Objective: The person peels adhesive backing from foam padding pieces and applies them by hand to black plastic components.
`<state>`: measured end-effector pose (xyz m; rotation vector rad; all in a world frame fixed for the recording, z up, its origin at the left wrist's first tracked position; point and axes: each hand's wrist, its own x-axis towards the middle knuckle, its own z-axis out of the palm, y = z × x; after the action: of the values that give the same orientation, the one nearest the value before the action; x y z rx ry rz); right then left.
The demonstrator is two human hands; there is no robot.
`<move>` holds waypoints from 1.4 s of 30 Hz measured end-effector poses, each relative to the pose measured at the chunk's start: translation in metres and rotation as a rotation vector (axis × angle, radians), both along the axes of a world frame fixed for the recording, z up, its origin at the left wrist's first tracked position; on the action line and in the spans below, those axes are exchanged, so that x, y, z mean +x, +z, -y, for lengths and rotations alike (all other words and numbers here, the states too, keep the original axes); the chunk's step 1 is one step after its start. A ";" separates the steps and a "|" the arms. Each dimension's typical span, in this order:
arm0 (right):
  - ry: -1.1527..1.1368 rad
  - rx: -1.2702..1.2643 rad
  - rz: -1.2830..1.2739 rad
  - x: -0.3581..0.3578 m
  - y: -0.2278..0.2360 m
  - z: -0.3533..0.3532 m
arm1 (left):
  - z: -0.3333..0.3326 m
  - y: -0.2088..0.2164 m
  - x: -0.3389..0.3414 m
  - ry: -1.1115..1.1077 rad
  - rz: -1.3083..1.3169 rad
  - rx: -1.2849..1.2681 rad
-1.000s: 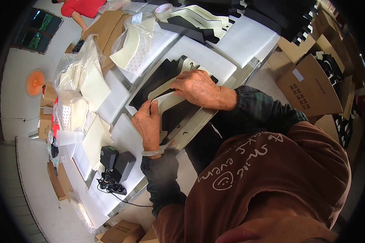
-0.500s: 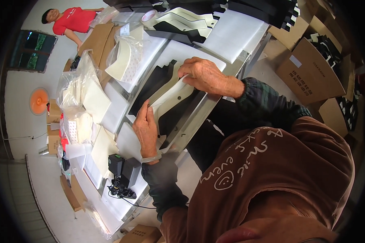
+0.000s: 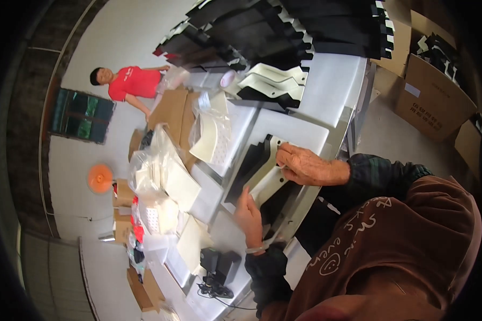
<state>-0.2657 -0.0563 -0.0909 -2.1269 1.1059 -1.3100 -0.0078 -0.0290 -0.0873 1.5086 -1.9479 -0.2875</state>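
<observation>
In front of me on the worktable lies a black shaped panel (image 3: 250, 165) with a wavy edge and a cream layer with small dark holes. A pale cream curved strip (image 3: 266, 183) stretches between my hands over it. My right hand (image 3: 307, 165) is closed, with thumb and fingertips pinching the strip's far end. At its near end, my left hand (image 3: 248, 215) grips the edge between thumb and fingers, somewhat blurred. My right fingers cover part of the panel.
Stacked black panels (image 3: 241, 35) stand at the back, near cream-and-black pieces (image 3: 273, 80) and a tape roll (image 3: 229, 79). Bagged cream sheets (image 3: 211, 134) lie left; black adapters with cables (image 3: 219, 267) sit nearer. A cardboard box (image 3: 434, 99) is right. A person in red (image 3: 131, 84) stands beyond.
The whole view has shifted, so the table appears farther right and lower. My right hand now pinches lower over the panel, while my left hand still holds the strip's near end.
</observation>
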 end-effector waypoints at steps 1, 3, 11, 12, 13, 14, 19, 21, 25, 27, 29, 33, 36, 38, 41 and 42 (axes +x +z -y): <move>-0.006 0.052 -0.031 0.001 0.000 -0.003 | -0.005 0.003 -0.003 0.000 -0.009 0.009; -0.020 0.101 -0.057 0.002 0.000 0.003 | -0.001 0.007 -0.007 -0.009 -0.013 0.014; -0.063 -0.086 -0.181 0.019 0.011 0.042 | 0.020 0.008 0.003 0.080 0.130 -0.077; -0.023 -0.072 -0.120 0.017 0.007 0.045 | 0.019 0.009 0.001 0.080 0.128 -0.081; -0.024 -0.077 -0.125 0.016 0.003 0.047 | 0.017 0.010 0.000 0.054 0.127 -0.131; -0.001 -0.078 -0.053 0.017 -0.002 0.048 | 0.016 0.009 -0.001 0.028 0.126 -0.180; -0.004 0.080 0.074 0.019 0.006 0.041 | 0.013 0.003 0.003 0.122 0.047 -0.080; -0.028 0.012 0.097 0.019 0.002 0.042 | 0.014 0.001 0.001 0.118 0.054 -0.108; -0.013 0.030 0.120 0.017 0.005 0.041 | 0.016 -0.002 0.003 0.095 0.052 -0.132; -0.002 0.097 0.157 0.017 0.011 0.039 | 0.016 -0.003 0.004 0.071 0.064 -0.180; -0.001 0.058 0.120 0.018 0.006 0.041 | 0.016 -0.005 0.007 0.079 0.065 -0.185; -0.012 -0.008 0.107 0.020 -0.002 0.044 | 0.016 -0.006 0.005 0.080 0.110 -0.226; -0.004 -0.003 0.052 0.019 -0.002 0.044 | 0.016 -0.006 0.006 0.052 0.114 -0.252; -0.002 0.010 0.046 0.018 -0.002 0.044 | 0.016 -0.005 0.005 0.056 0.117 -0.245; 0.003 0.033 0.040 0.018 -0.003 0.045 | 0.015 -0.005 0.005 0.065 0.115 -0.229; 0.005 0.042 0.040 0.019 -0.003 0.045 | 0.015 -0.005 0.005 0.069 0.110 -0.221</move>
<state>-0.2471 -0.1013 -0.0936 -2.0629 1.1017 -1.3102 -0.0026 -0.0435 -0.0921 1.4684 -1.9354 0.0411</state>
